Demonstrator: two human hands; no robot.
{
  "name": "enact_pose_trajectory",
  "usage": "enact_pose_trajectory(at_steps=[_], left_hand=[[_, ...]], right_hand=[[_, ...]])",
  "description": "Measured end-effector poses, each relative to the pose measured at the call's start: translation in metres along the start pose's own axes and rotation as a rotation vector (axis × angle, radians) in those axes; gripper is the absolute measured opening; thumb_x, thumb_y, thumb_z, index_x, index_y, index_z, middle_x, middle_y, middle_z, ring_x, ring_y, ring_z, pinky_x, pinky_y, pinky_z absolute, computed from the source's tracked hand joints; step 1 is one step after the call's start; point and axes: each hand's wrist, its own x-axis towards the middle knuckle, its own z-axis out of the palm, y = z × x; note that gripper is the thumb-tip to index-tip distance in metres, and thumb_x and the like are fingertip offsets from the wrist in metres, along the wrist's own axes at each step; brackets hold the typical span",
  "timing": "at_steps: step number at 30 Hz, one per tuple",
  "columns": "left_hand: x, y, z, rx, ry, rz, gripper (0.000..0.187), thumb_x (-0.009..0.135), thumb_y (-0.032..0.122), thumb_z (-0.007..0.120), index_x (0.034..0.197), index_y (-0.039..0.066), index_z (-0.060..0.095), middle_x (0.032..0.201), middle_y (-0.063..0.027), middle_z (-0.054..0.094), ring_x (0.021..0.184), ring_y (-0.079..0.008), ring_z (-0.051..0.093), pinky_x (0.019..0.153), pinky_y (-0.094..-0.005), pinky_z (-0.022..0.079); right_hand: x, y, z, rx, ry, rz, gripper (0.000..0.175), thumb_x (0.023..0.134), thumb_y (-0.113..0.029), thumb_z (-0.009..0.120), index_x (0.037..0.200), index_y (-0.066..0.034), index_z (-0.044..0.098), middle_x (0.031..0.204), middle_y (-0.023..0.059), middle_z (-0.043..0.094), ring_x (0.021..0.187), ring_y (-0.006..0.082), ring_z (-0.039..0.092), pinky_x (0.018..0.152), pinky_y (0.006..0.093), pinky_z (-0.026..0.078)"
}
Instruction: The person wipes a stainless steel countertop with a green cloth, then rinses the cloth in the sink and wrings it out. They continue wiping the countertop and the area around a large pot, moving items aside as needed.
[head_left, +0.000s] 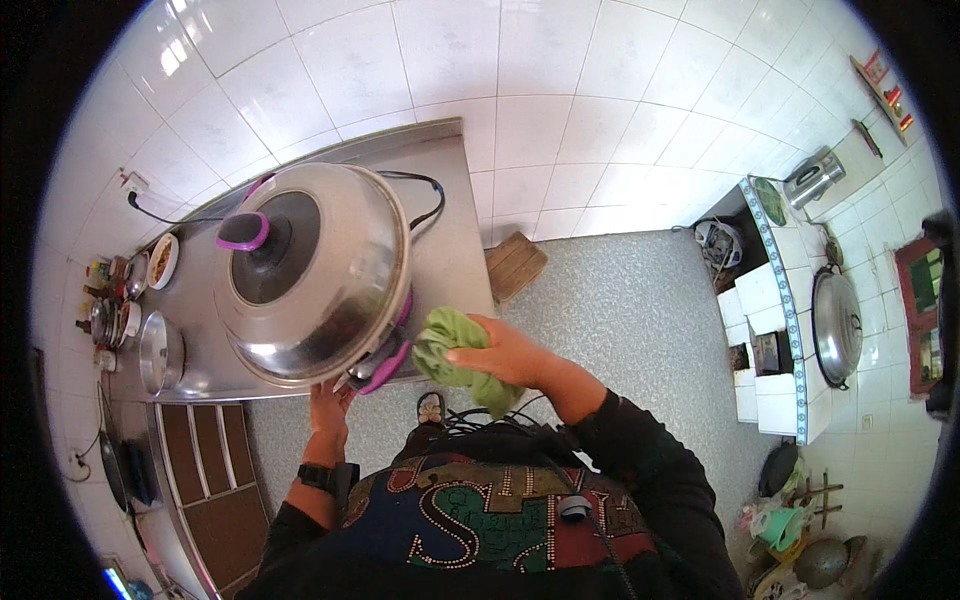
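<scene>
My right hand (510, 360) grips a crumpled green cloth (450, 346), held beside the right front of a large domed-lid metal cooking pot. The pot's lid (352, 262) has a glass window and a purple-trimmed knob (244, 231). A purple-trimmed side handle (386, 369) sticks out at the front, just left of the cloth. My left hand (328, 411) is at the front edge of the steel counter (442, 255), below the lid's rim. Its fingertips are partly hidden there, so its grip is unclear.
Left along the counter are a steel basin (161, 354), a white dish of food (163, 261) and several jars. A black cord (172, 220) runs to a wall socket. A wooden stool (516, 264) stands by the counter's end. Across the floor, a tiled stove holds a lidded wok (836, 326).
</scene>
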Motion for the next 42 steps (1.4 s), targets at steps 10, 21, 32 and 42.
enact_pose_trajectory(at_steps=[10,21,32,42], left_hand=[[-0.050,-0.021,0.125,0.113,-0.147,-0.016,0.053,0.103,0.028,0.059,0.148,0.008,0.039,0.139,-0.0142,0.054,0.113,-0.0280,0.064,0.097,-0.0383,0.055],[-0.029,-0.015,0.175,-0.020,0.029,0.101,0.052,0.104,0.037,0.056,0.144,0.007,0.044,0.139,-0.0084,0.053,0.117,-0.0227,0.061,0.100,-0.0351,0.052],[-0.034,-0.010,0.187,-0.351,0.084,0.131,0.037,0.097,0.015,0.065,0.132,0.009,0.058,0.121,-0.0116,0.068,0.105,-0.0284,0.069,0.091,-0.0392,0.059],[-0.039,-0.010,0.182,-0.404,0.019,0.133,0.037,0.095,0.017,0.067,0.129,0.004,0.060,0.124,-0.0141,0.067,0.107,-0.0299,0.069,0.093,-0.0405,0.058]], right_hand=[[-0.158,0.090,-0.146,0.514,0.504,0.087,0.043,0.098,-0.019,0.063,0.136,-0.0008,0.053,0.122,0.0099,0.065,0.110,0.0219,0.064,0.096,0.0361,0.052],[-0.169,0.134,-0.215,0.567,0.600,0.232,0.041,0.097,-0.022,0.063,0.133,-0.0024,0.055,0.120,0.0110,0.066,0.107,0.0247,0.066,0.093,0.0398,0.054],[-0.067,0.096,-0.279,0.475,0.498,0.280,0.037,0.098,-0.020,0.062,0.130,-0.0008,0.057,0.117,0.0118,0.067,0.103,0.0241,0.067,0.090,0.0378,0.055],[0.013,0.048,-0.291,0.053,0.323,0.324,0.040,0.097,-0.022,0.065,0.128,0.0014,0.057,0.113,0.0102,0.067,0.099,0.0183,0.065,0.087,0.0338,0.053]])
